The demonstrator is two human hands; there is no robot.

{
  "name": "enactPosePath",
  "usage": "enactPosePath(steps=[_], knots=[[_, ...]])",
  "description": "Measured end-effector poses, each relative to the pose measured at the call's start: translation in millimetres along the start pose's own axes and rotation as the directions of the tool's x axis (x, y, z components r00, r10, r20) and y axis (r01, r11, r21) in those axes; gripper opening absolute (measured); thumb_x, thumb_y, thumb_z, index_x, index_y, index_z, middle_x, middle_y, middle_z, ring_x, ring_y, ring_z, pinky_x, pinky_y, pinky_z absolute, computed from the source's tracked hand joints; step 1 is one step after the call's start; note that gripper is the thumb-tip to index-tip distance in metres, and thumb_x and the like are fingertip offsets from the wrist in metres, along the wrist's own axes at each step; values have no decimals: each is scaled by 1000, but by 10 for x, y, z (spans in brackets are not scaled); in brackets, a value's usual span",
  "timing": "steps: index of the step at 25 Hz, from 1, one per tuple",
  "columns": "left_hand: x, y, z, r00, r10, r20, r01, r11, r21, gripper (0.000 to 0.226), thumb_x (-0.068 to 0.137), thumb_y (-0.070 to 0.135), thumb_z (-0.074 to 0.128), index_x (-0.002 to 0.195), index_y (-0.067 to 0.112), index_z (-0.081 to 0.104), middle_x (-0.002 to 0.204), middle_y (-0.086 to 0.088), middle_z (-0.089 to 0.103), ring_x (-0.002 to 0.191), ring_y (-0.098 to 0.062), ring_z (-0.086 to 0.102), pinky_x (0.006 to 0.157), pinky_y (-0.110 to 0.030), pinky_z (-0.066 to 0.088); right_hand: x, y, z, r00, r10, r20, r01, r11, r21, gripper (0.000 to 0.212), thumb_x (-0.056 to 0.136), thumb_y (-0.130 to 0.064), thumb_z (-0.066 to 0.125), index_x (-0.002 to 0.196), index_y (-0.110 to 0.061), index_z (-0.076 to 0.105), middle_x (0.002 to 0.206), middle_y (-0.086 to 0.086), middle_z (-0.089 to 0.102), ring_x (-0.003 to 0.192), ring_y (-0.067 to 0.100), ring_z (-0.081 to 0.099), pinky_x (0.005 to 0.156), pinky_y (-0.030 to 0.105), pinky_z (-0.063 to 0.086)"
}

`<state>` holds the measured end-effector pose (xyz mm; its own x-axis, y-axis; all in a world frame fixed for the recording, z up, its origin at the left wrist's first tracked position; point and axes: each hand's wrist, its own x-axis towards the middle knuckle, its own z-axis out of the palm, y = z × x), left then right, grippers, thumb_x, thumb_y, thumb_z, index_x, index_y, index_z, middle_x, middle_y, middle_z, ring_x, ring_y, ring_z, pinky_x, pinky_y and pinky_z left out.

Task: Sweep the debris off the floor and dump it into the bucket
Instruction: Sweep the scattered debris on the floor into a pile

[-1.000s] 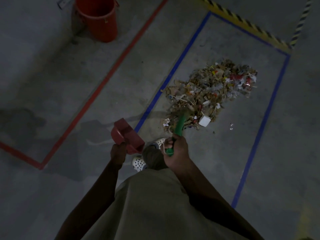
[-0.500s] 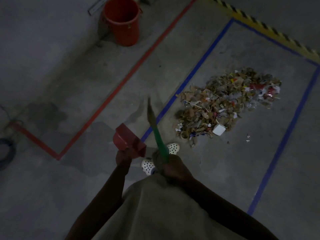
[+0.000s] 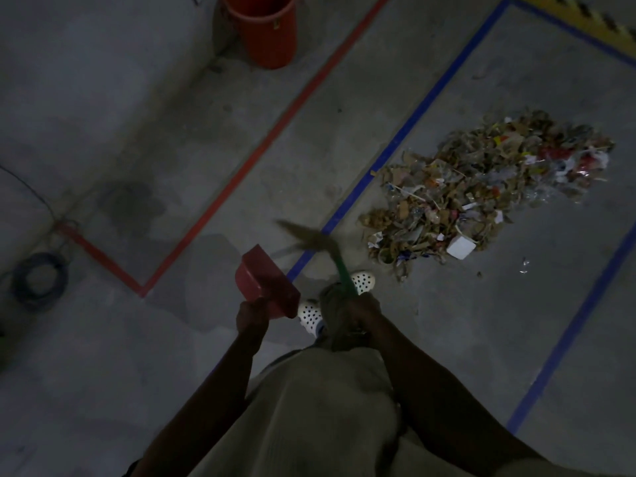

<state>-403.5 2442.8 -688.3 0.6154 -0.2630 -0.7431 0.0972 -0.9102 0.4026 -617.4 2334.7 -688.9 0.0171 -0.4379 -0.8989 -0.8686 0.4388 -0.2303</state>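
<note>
debris (image 3: 481, 187) lies heaped; left hand (image 3: 251, 318) grips red dustpan (image 3: 266, 284), right hand (image 3: 364, 311) grips green brush (image 3: 344, 273).

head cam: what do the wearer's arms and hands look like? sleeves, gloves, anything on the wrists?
Left arm and right arm are bare, with no sleeve in view. Left hand and right hand are ungloved. It is too dim to tell whether there is wristwear. Also worn: khaki garment, white perforated clogs.
</note>
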Motion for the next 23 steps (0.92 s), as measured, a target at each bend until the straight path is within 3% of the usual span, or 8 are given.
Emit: enactPosePath(steps=[2,6,9,11,13,15,19,23], knots=[[41,19,5,1000,-1,4,1,1000,5,53,95,47,59,94,-6,66,87,-19,67,75,-31,63,64,-33,43,162,29,-57,981,171,-93,-126,923,362,49,104,-31,55,137,4,52,139,23,57,128,37,56,107,44,46],[109,111,15,1000,4,-4,-4,1000,13,47,95,45,59,79,0,62,67,-10,59,53,-23,51,51,-27,36,352,96,-327,936,298,-185,-100,732,674,43,103,-25,55,135,5,55,132,25,62,116,34,62,101,46,51],[138,273,74,999,12,38,-15,998,67,40,95,35,58,71,4,59,69,-18,61,55,-25,52,54,-29,37,256,54,-462,905,340,-253,-23,635,772,40,103,-23,53,134,3,54,129,27,61,118,41,60,97,48,49],[136,445,140,997,25,79,-33,994,100,36,94,30,58,82,-3,63,88,-32,66,66,-33,61,59,-38,45,67,-12,-408,889,368,-273,31,546,837,39,103,-23,54,134,0,51,122,26,61,111,40,61,93,48,49],[129,636,216,994,51,98,-63,990,125,47,92,40,60,93,-6,67,102,-33,67,91,-43,67,73,-46,51,-200,-64,-281,910,318,-265,115,422,899,29,103,-21,52,126,-4,49,97,20,63,87,32,65,74,40,52],[126,833,293,985,115,129,-131,984,123,52,81,51,60,82,-1,66,99,-30,69,95,-43,67,68,-40,46,-426,-101,-225,957,175,-230,175,282,943,11,106,-21,46,102,-11,48,62,5,61,51,19,60,47,25,47],[207,1185,451,974,170,151,-189,974,124,62,88,52,59,96,-9,65,92,-29,68,92,-42,67,68,-37,41,-457,-331,-397,975,142,-174,138,232,963,6,104,-20,50,101,-17,46,50,-4,50,35,9,45,36,20,37],[302,1558,512,967,178,183,-209,964,167,59,95,47,59,103,-11,63,88,-27,65,70,-29,58,64,-38,41,-260,-716,-543,996,72,-62,40,266,963,14,104,-20,50,113,-13,42,65,7,48,40,14,45,40,23,38]])
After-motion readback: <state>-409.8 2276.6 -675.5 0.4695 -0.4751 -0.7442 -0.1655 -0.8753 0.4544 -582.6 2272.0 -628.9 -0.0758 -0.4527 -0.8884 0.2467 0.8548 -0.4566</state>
